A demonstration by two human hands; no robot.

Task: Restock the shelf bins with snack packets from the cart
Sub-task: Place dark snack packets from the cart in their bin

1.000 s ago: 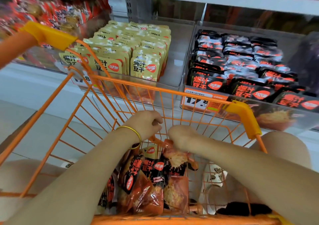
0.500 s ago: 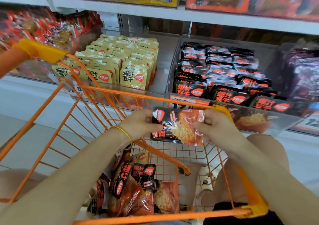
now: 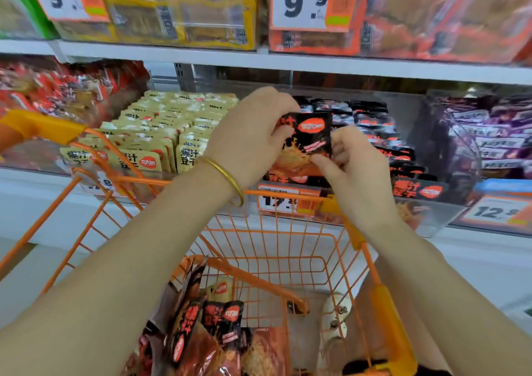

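Note:
A black-and-orange snack packet (image 3: pixel 309 142) is held upright in front of the clear shelf bin (image 3: pixel 431 217) of matching black packets (image 3: pixel 414 188). My left hand (image 3: pixel 253 139), with a gold bangle on the wrist, pinches its top left edge. My right hand (image 3: pixel 354 171) pinches its lower right corner. Below my arms is the orange wire cart (image 3: pixel 276 240), with several more black-and-orange packets (image 3: pixel 213 335) piled at its near left.
A bin of beige packets (image 3: pixel 161 133) stands left of the black one, red packets (image 3: pixel 57 90) further left, purple packets (image 3: pixel 489 142) to the right. The upper shelf (image 3: pixel 288 64) carries boxed goods with 9.9 price tags. Cart handles (image 3: pixel 43 128) rise at left and right.
Both hands lifted a packet out of the cart and raised it forward to the black packets' bin, turning it upright. The view tilted upward.

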